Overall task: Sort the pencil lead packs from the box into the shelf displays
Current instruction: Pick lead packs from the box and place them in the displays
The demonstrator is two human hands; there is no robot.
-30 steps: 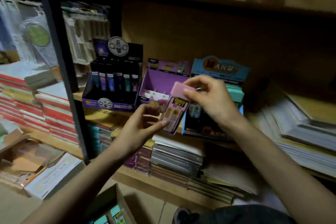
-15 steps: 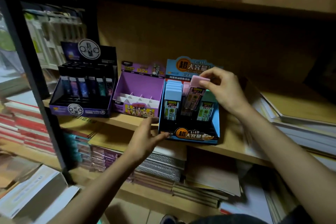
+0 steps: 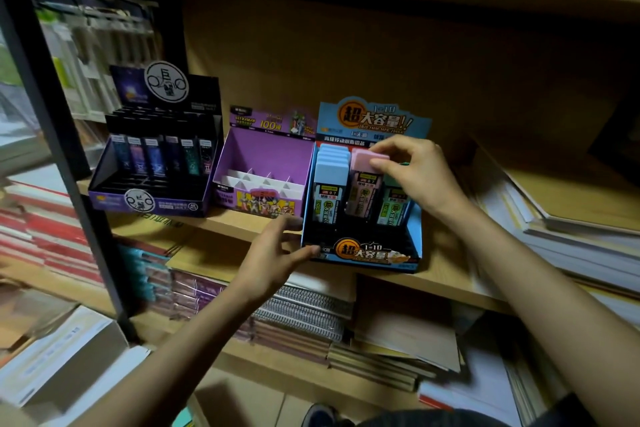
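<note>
Fingertips (image 3: 383,148) of the right hand (image 3: 415,180) pinch the pink cap of a pencil lead pack (image 3: 363,196), thumb in front and the other fingers curled over the top. The pack stands upright in the middle row of a blue display box (image 3: 414,236) on a wooden shelf (image 3: 225,222). Just to its left in the same box stands a row of blue-capped packs (image 3: 329,170), packed front to back. To its right, partly hidden under the right palm, is a green-labelled pack (image 3: 393,210). The left hand (image 3: 273,253) reaches in from below with its fingers (image 3: 308,251) nearly straight and spread a little. Its fingertips touch the front left corner of the blue display box and grip nothing. Beside that box on the left, touching or nearly touching it, sits a purple display box (image 3: 266,152) with white dividers across its floor. Further left is a black display box (image 3: 156,201) holding a row of dark upright packs (image 3: 162,156). A black metal post (image 3: 65,163) runs down the left side of the shelving. On the lower shelf lie spiral notebooks (image 3: 304,315) and flat stacks of books. More paper stacks (image 3: 571,229) fill the right end of the upper shelf, well apart from the display boxes. A dark shoe (image 3: 318,416) shows at the bottom edge, on the floor under the person's arms.
</note>
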